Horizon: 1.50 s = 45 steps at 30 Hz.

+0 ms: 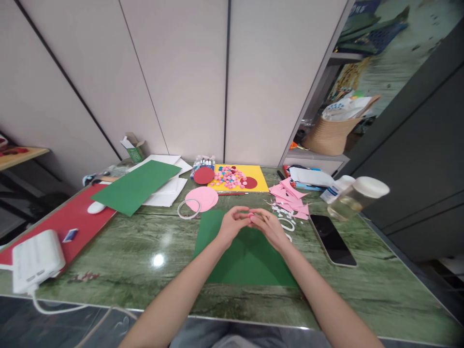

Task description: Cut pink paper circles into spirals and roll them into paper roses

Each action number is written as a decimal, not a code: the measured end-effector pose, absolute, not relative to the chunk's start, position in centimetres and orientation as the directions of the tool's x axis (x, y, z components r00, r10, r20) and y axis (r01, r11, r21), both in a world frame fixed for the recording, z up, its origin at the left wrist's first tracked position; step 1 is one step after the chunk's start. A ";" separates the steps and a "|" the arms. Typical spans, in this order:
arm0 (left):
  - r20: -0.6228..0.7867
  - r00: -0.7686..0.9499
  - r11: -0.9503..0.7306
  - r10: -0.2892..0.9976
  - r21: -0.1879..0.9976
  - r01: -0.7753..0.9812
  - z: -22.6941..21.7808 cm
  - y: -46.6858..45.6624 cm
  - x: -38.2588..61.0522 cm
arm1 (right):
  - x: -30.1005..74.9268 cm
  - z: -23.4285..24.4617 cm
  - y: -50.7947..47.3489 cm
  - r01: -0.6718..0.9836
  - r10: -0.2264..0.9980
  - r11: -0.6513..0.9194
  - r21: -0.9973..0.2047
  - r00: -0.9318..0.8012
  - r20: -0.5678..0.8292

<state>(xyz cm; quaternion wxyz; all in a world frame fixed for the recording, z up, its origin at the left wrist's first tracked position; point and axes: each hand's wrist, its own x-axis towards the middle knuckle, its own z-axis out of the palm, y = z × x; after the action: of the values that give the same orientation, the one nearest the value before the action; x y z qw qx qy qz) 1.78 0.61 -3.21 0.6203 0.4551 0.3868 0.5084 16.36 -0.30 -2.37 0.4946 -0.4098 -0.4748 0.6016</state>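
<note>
My left hand [233, 224] and my right hand [267, 226] meet fingertip to fingertip above a green sheet of paper [250, 266]. Pinched between them is a small pink piece [251, 216], mostly covered by the fingers. Behind the hands, a pile of small pink pieces [232, 179] with a few blue and dark red ones lies on a yellow sheet [258, 173]. Pink paper circles [206, 197] are stacked to the left, a white ring [180, 210] resting partly on them. More white rings [289, 225] and white scraps lie right of my right hand.
Pink paper offcuts [290, 195], a phone [332, 240] and a lidded clear jar [344, 209] are on the right. At left lie another green sheet [139, 186], a red sheet [87, 227] and a white power bank [38, 258] with a cable. A red circle [203, 176] sits by the markers.
</note>
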 end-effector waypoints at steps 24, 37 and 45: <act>-0.175 0.219 0.253 0.960 0.878 -0.406 -3.0 0.5 2.0 | 16.5 -2.2 -0.2 -0.225 0.983 -0.098 -0.969 -0.173 -0.059; -0.208 0.259 0.322 0.943 0.763 -0.560 -2.5 0.6 1.6 | 16.4 -2.7 0.1 -0.286 0.984 -0.150 -0.947 -0.133 -0.116; -0.238 0.222 0.324 0.945 0.754 -0.571 -2.8 0.7 1.6 | 16.5 -2.9 0.2 -0.288 0.984 -0.152 -0.945 -0.132 -0.117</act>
<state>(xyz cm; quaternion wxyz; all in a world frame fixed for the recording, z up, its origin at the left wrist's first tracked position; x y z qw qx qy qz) 1.64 0.73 -2.76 0.7346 0.2676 0.3501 0.5160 16.45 0.23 -2.92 0.5050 -0.4229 -0.4114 0.6300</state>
